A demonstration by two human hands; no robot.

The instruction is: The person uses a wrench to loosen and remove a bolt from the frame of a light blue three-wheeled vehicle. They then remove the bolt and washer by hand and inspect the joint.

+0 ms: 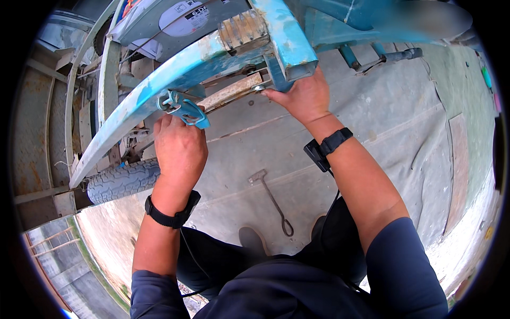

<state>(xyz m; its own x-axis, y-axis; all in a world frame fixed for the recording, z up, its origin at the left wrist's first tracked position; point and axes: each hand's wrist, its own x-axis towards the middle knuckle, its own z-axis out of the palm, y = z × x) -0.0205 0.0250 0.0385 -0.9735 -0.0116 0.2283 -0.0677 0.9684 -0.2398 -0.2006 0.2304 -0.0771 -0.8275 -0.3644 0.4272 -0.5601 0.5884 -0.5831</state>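
My left hand [177, 147] has its fingers curled up at the turquoise metal bracket [191, 112], just below the curved turquoise frame beam [138, 95]; its fingertips are hidden there. My right hand [304, 97] grips the underside of the turquoise frame's square tube end [292, 48], with its thumb at a small bright metal piece [259, 88]. Between the hands runs a rusty metal bar [231, 90]. A rusty grooved block [241, 32] sits on top of the beam.
A tyre [121, 182] and metal framework [64, 106] are at the left. Turquoise machinery with a pedal-like bar [398, 54] is at the upper right. A T-shaped metal tool [273, 202] lies on the grey floor [382, 149] between my feet.
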